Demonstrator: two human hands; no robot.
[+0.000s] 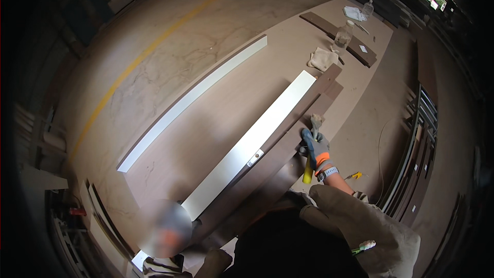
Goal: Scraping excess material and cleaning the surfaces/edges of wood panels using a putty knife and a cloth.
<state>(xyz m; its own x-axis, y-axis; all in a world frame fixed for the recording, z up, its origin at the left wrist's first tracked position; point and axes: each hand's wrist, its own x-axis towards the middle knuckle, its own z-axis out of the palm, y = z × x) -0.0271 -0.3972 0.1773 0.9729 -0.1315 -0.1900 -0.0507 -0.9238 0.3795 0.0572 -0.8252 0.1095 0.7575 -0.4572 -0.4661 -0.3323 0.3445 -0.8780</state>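
Grips a brush-like tool (316, 121) in the gloved right hand (316, 146), clamping the fingers around it above a yellow handle (307, 176). Locates the tool at the right-hand edge of the dark boards (272, 155), tilted, with head pointing away from the body; cannot confirm contact with the wood. Places the left hand (169, 229) near the close end of the white board (246, 146); cannot tell through the blur whether with fingers apart, together or clamped. Finds the white board lying alongside the dark boards on the long table (206, 128), with a small metal plate (256, 157) near their meeting line. Notes a cloth (323, 59) beyond the far end. Judges the present step as tool handling beside the boards. Rates the next move as calling for a steady grip, a clear path over the board edge and a confirmed left-hand hold.
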